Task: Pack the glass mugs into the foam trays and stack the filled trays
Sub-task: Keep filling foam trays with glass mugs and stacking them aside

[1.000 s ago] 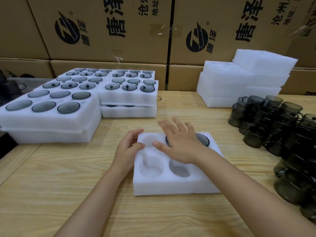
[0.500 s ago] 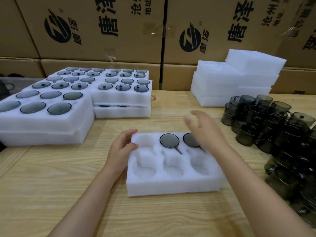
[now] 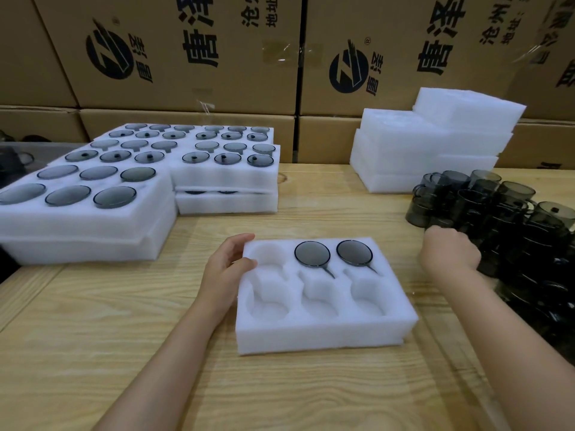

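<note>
At 9 o'clock on the wooden worktop [image 3: 124, 337], a stack of filled trays [image 3: 84, 225] shows dark glass rounds in its pockets. A second filled stack [image 3: 224, 178] sits just behind it toward 11 o'clock. Printed cardboard boxes [image 3: 186, 57] wall off the far side at 12 o'clock.

At centre, the left hand [image 3: 225, 269] grips the left edge of a white foam tray [image 3: 326, 334], thumb laid on top and fingers curled round the far corner. Two of the tray's six pockets hold smoky glass mugs: the middle mug [image 3: 312, 254] and the right mug [image 3: 354, 252], side by side in the back row.

At 1 o'clock, a pile of bare foam blocks [image 3: 429, 150] stands near the boxes. At 3 o'clock, the right hand [image 3: 448, 253] is knuckles-up against a cluster of loose mugs [image 3: 497, 213]. Its fingers are hidden, so whether it grasps one cannot be told.
</note>
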`<action>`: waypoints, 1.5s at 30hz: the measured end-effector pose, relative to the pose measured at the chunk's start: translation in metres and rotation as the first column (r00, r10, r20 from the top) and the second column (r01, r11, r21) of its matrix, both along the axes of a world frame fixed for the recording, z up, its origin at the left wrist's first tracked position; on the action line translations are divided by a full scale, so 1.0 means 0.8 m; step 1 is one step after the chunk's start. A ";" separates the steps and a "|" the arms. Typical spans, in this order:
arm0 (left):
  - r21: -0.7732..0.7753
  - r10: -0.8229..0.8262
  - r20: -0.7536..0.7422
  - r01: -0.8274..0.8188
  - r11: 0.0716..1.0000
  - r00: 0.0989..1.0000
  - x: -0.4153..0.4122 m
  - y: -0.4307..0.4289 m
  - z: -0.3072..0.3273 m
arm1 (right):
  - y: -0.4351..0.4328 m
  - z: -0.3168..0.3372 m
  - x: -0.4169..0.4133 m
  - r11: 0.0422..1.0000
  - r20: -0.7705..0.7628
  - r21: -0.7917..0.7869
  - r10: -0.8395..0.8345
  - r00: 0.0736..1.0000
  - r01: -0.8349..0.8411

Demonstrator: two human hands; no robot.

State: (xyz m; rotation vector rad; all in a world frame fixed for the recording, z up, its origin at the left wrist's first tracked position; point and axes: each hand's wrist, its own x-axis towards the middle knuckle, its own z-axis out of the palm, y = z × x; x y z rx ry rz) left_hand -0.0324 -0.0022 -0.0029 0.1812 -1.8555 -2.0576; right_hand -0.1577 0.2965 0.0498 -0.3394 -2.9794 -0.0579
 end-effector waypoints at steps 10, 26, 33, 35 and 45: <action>-0.001 -0.003 0.013 0.003 1.000 1.000 0.000 -0.002 -0.002 | -0.013 0.006 0.007 0.954 -0.017 -0.162 0.255 0.967 -0.254; -0.011 -0.001 0.017 0.001 1.000 1.000 0.000 0.001 0.001 | -0.045 0.067 0.007 0.893 -0.153 -0.264 0.335 0.930 -0.365; -0.058 0.014 -0.067 -0.018 0.998 0.998 0.008 0.003 0.008 | -0.150 0.104 0.073 0.640 -0.239 -0.477 0.564 0.790 -0.602; -0.102 0.023 -0.098 -0.033 0.994 0.995 0.010 0.003 0.010 | -0.174 0.100 0.084 0.591 -0.200 -0.506 0.629 0.752 -0.629; 0.007 -0.036 -0.138 0.038 0.999 0.990 0.009 0.003 0.010 | -0.227 0.072 0.087 0.642 -0.111 -0.458 0.645 0.756 -0.615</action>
